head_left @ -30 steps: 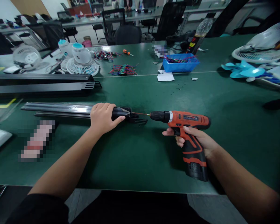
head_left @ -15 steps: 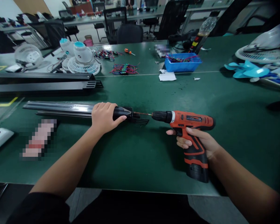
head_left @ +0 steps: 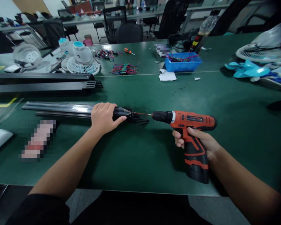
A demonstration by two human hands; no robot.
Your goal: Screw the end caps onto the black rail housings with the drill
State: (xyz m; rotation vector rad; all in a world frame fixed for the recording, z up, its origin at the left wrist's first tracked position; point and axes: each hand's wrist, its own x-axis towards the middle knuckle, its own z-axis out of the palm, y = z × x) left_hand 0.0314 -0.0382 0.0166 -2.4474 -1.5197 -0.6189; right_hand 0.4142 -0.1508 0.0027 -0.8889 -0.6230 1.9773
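Observation:
My left hand (head_left: pixel 104 117) is wrapped over the right end of a long black profile (head_left: pixel 58 107), pressing it to the green table. A second thin black strip (head_left: pixel 63 114) lies along its near side, its slotted end sticking out to the right. In my right hand (head_left: pixel 201 140) is an orange and black cordless drill (head_left: pixel 192 121), held level by its grip with fingers curled at the trigger. Its long thin bit (head_left: pixel 142 113) points left and meets the end of the profile; whether a screw sits at the tip cannot be made out.
More black profiles (head_left: pixel 42 85) lie behind on the left. Fan parts (head_left: pixel 83 59), wired boards (head_left: pixel 124 68), an orange screwdriver (head_left: pixel 129 51) and a blue bin (head_left: pixel 184 65) stand farther back. Blue fan blades (head_left: pixel 250 69) lie at right, a white part (head_left: pixel 0 140) at left.
The fingers of my right hand have drawn in around the drill's trigger; the index finger was stretched forward before. My left hand, the profile and the drill keep nearly the same places.

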